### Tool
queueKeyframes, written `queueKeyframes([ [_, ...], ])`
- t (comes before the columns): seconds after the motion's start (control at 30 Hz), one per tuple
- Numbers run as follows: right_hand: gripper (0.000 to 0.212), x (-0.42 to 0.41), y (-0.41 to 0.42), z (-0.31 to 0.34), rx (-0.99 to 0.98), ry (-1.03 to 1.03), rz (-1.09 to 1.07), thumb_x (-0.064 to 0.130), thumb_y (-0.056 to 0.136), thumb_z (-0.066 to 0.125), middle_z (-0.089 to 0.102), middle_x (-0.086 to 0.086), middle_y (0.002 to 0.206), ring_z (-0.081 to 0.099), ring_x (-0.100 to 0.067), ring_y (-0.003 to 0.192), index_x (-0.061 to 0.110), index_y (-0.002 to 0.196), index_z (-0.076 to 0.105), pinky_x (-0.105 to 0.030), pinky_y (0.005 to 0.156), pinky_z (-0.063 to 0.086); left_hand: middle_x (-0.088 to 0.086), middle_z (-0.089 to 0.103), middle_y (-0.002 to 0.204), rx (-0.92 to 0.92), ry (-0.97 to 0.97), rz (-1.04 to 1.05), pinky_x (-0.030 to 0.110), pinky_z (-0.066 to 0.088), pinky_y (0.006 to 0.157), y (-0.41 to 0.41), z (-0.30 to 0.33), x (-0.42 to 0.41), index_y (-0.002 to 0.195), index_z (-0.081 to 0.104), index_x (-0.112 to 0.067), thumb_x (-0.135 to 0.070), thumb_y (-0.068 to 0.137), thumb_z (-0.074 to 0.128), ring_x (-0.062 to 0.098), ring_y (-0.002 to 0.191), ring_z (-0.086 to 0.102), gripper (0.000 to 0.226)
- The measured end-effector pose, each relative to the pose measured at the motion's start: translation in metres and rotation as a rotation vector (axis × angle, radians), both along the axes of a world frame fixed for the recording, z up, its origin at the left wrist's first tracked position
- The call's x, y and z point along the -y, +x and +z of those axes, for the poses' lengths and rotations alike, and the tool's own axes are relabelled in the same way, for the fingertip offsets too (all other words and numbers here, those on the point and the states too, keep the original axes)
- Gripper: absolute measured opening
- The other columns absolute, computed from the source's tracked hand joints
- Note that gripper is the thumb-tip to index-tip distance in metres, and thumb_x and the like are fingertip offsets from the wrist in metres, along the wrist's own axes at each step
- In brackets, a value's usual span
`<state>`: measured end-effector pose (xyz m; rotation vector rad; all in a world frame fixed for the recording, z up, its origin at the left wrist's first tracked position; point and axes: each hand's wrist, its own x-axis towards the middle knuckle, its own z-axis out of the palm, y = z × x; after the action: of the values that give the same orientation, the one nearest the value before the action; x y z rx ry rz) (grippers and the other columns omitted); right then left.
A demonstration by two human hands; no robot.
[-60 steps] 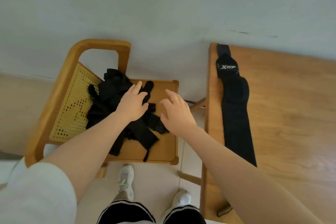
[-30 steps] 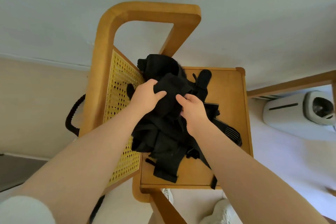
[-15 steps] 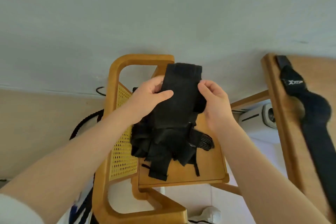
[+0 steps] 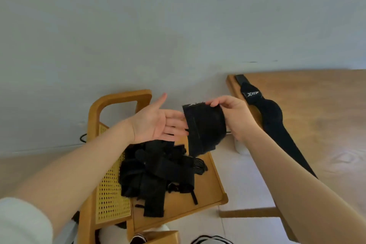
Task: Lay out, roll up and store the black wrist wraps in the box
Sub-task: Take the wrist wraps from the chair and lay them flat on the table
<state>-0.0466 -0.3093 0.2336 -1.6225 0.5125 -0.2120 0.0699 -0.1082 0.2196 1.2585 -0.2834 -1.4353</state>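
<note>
Wrist wrap (image 4: 205,128), black, hung folded in the air above the chair (image 4: 208,190), between both hands; right hand (image 4: 233,114) raised, its fingers (image 4: 213,103) and thumb pinching the wrap's top edge; left hand (image 4: 156,123) palm-up, fingers straight and spread, tips reaching behind the wrap's left edge, gripping nothing; more black wraps (image 4: 156,174) lay in a tangled pile on the chair seat, against the cane back; another long wrap (image 4: 277,125) lay flat along the left edge of the table (image 4: 320,117), to the right of the chair; bare tabletop beyond it.
</note>
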Motion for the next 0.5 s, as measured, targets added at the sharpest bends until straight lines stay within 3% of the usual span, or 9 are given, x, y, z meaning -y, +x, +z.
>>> queueKeyframes([
  [0.1,0.047,0.004,-0.021,0.006,-0.005,-0.065,0.151,-0.019,0.086,0.037,0.072,0.01,0.086,0.065,-0.002,0.091,0.013,0.072,0.069,-0.022,0.08,0.054,0.015,0.068,0.115,0.006,0.11,-0.003,0.041,0.048,0.092,-0.018,-0.002,0.023,0.117,0.059,-0.012,-0.068,0.088,0.02,0.03,0.107,0.064,0.075],
  [0.2,0.056,0.011,-0.036,0.005,-0.011,0.035,0.207,-0.022,0.083,0.033,0.073,0.004,0.084,0.066,-0.011,0.092,0.015,0.068,0.073,-0.023,0.075,0.054,0.009,0.069,0.112,0.188,0.14,0.098,0.033,0.047,0.089,-0.037,-0.012,0.035,0.123,0.057,-0.015,-0.048,0.096,0.038,0.025,0.107,0.064,0.047],
  [0.3,0.047,0.011,-0.045,-0.003,-0.019,0.099,0.236,-0.016,0.087,0.036,0.07,-0.003,0.078,0.065,-0.019,0.088,0.011,0.068,0.07,-0.027,0.078,0.052,0.006,0.068,0.114,0.269,0.042,0.275,0.03,0.048,0.088,-0.047,-0.017,0.037,0.123,0.056,-0.016,-0.023,0.097,0.049,0.021,0.109,0.062,0.029],
  [0.43,0.015,0.003,-0.048,-0.025,0.007,0.143,0.065,-0.002,0.091,0.053,0.062,-0.007,0.091,0.06,-0.027,0.092,0.012,0.096,0.054,-0.038,0.082,0.052,0.003,0.069,0.109,0.352,0.003,0.388,0.029,0.052,0.085,-0.054,-0.008,0.039,0.118,0.056,-0.021,-0.008,0.094,0.053,0.017,0.102,0.066,0.028],
  [0.5,0.029,0.002,-0.052,-0.035,-0.017,0.218,0.009,0.012,0.092,0.057,0.059,-0.006,0.114,0.06,-0.026,0.108,0.017,0.118,0.047,-0.042,0.095,0.05,0.003,0.069,0.109,0.372,-0.002,0.41,0.029,0.053,0.083,-0.059,-0.003,0.042,0.116,0.058,-0.022,-0.008,0.094,0.052,0.018,0.101,0.066,0.026],
])
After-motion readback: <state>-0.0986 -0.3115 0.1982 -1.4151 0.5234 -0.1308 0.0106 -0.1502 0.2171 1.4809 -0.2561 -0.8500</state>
